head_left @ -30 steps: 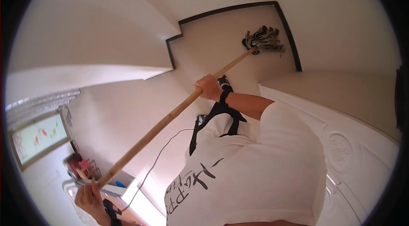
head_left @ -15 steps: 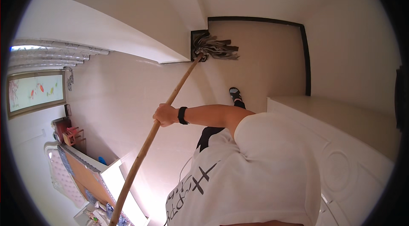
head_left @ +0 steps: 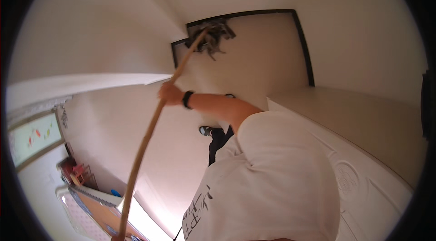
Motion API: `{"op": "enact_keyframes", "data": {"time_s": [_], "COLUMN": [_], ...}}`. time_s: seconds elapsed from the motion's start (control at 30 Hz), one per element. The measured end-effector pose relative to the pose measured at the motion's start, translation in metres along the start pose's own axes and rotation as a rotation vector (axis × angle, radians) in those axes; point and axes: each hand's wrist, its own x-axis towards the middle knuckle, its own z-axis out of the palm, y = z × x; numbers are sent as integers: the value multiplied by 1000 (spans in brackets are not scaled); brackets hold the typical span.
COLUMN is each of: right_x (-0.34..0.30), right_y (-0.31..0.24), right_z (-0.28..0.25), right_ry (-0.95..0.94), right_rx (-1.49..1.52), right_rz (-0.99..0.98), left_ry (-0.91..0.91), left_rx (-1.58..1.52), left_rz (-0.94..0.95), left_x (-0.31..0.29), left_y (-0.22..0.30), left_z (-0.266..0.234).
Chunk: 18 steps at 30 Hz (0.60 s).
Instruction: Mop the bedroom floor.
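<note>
My right hand [head_left: 170,94], with a black band on its wrist, is wrapped around the long wooden handle of a mop [head_left: 146,139]. The handle slants from the lower left up to the mop head [head_left: 210,36], whose grey and dark cloth strips lie on the floor in the corner by the dark skirting. At the bottom edge, a sliver of my left hand [head_left: 117,238] shows at the handle's upper end, closed around it; the rest is cut off.
A white panelled cabinet [head_left: 363,195] stands close on the right. Dark skirting [head_left: 305,50] edges the floor [head_left: 259,55]. A white wall [head_left: 104,55] juts out at left. Beyond are red stools [head_left: 78,175], a tufted headboard [head_left: 79,213] and a framed fish picture [head_left: 38,136].
The mop head has moved deeper into the corner, its strips bunching and swinging round. My right hand has moved forward with the handle, my feet have shifted, and the view has turned.
</note>
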Motion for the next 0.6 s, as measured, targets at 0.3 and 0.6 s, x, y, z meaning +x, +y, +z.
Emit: {"op": "enact_keyframes", "data": {"time_s": [0.3,0.6], "right_x": [6,-107], "right_y": [27,147], "right_z": [-119,-185], "right_ry": [25,252], "right_rx": [133,-163], "right_rz": [72,422], "left_ry": [710,774], "left_rx": [-686,-1008], "left_rz": [-71,160], "left_x": [152,266], "left_y": [-15,95], "left_z": [-65,-80]}}
